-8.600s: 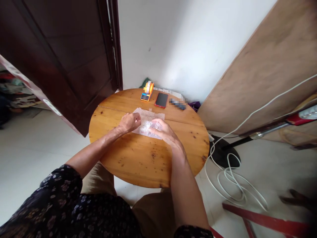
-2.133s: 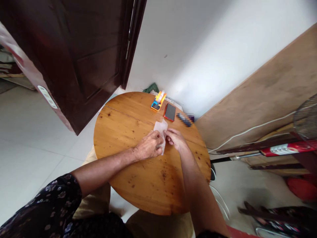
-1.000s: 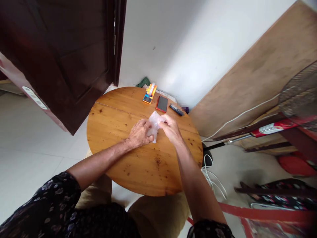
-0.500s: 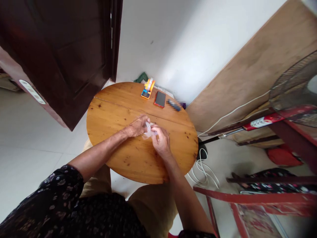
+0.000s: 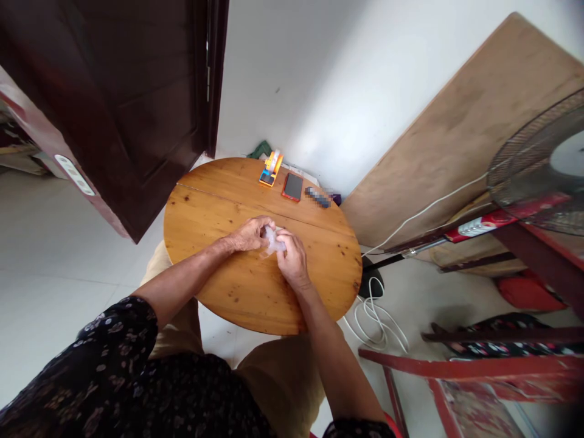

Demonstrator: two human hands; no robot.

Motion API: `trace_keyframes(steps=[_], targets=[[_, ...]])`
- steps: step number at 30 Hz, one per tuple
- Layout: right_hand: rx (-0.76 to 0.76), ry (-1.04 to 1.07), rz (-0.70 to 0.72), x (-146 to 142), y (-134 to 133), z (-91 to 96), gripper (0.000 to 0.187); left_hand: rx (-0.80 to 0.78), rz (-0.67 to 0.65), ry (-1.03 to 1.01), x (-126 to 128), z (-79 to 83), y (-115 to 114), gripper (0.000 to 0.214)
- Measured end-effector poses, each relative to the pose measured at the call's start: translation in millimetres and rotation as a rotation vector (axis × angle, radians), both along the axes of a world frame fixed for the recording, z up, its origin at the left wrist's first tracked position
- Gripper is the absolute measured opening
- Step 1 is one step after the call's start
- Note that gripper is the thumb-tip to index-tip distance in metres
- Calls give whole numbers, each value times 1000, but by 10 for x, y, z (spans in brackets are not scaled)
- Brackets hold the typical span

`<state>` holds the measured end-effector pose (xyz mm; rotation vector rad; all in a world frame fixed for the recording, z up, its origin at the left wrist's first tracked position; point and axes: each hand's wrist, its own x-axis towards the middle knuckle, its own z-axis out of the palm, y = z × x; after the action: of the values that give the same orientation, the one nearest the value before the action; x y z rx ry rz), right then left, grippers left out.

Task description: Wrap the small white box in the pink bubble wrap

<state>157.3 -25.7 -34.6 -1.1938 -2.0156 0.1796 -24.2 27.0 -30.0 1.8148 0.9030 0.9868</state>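
Over the middle of the round wooden table [image 5: 219, 213], a small crumpled piece of clear plastic [image 5: 275, 241] is gripped between my two hands. My left hand [image 5: 254, 233] is closed on its left side, thumb and fingers pinching it. On the right side, my right hand [image 5: 292, 257] pinches the same plastic with fingers curled in. A thin loose flap hangs toward me below the fingers. Whether the plastic is a bag or a sheet, I cannot tell.
At the table's far edge are an orange tape dispenser [image 5: 272, 167], a dark phone-like slab with a red edge [image 5: 292, 187] and a blurred dark object [image 5: 318, 196]. A standing fan [image 5: 538, 164], a white cable [image 5: 376, 316] and a red wooden chair [image 5: 456, 365] are to the right.
Both hands stay on the plastic, which now looks more bunched up between the fingers. The whole view has shifted slightly.
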Motion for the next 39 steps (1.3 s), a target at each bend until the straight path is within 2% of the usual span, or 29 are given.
trace_keyframes(steps=[2, 5, 7, 9, 12, 15, 18, 21, 27, 30, 35, 37, 39], targets=[[-107, 130, 2, -3, 19, 108, 20, -68, -11, -39, -10, 29, -6, 25], [-383, 270, 10, -12, 107, 241, 13, -188, -35, 0, -59, 109, -31, 20], [-559, 324, 1, -32, 198, 269, 12, -201, 16, 114, -77, 155, -48, 24], [-670, 421, -25, -58, 275, 251, 13, -192, 84, 196, -70, 175, -50, 26], [-722, 572, -28, -68, 310, 207, 24, -211, 117, 169, -29, 156, -25, 28], [-764, 599, 101, -25, 260, 213, 49, -210, 143, 163, 5, 114, 11, 25], [-763, 597, 159, 11, 209, 243, 72, -193, 185, 178, 13, 100, 23, 23], [-747, 631, 115, -1, 202, 233, 76, -217, 185, 94, 8, 120, 10, 24], [-768, 630, 39, -51, 231, 131, 84, -371, 187, -149, 45, 146, -6, 20], [-691, 532, -18, -68, 225, 101, 80, -388, 202, -175, 63, 120, 9, 26], [-456, 257, -153, -86, 234, 55, 64, -355, 228, -157, 50, 95, 41, 24], [-399, 237, -164, -85, 259, 21, 60, -368, 215, -168, 26, 102, 50, 21], [-379, 247, -166, -80, 288, -17, 58, -410, 146, -187, -6, 107, 57, 32]])
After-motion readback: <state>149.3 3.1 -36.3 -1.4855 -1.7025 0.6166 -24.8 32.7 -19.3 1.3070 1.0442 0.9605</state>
